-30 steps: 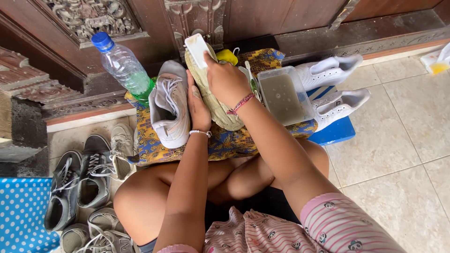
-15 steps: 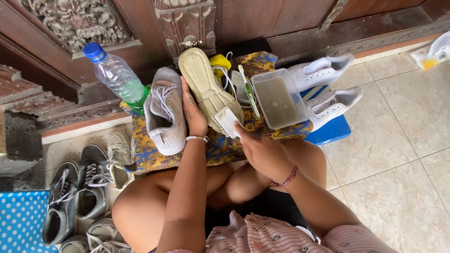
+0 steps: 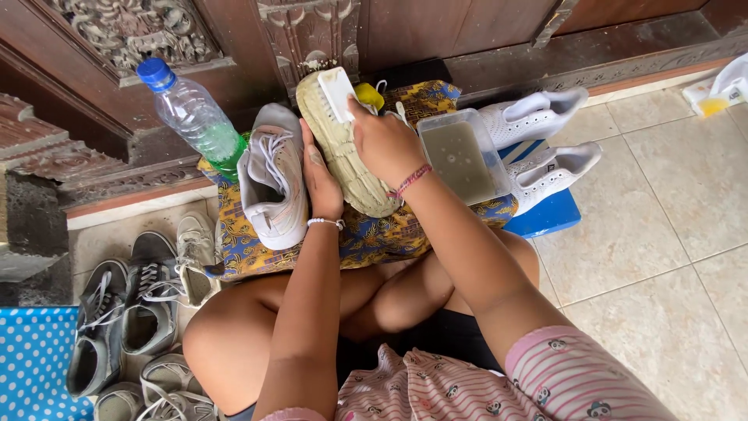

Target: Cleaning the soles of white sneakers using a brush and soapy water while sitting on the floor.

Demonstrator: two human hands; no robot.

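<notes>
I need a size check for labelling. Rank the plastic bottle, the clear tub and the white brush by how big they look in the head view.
1. Plastic bottle, largest.
2. Clear tub, slightly smaller; the two look close, so this order is unsure.
3. White brush, clearly smallest, partly covered by the right hand.

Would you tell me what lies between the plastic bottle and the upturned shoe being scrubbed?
In the head view, a grey laced sneaker lies between the plastic bottle and the upturned shoe, with the left hand against that shoe's side.
</notes>
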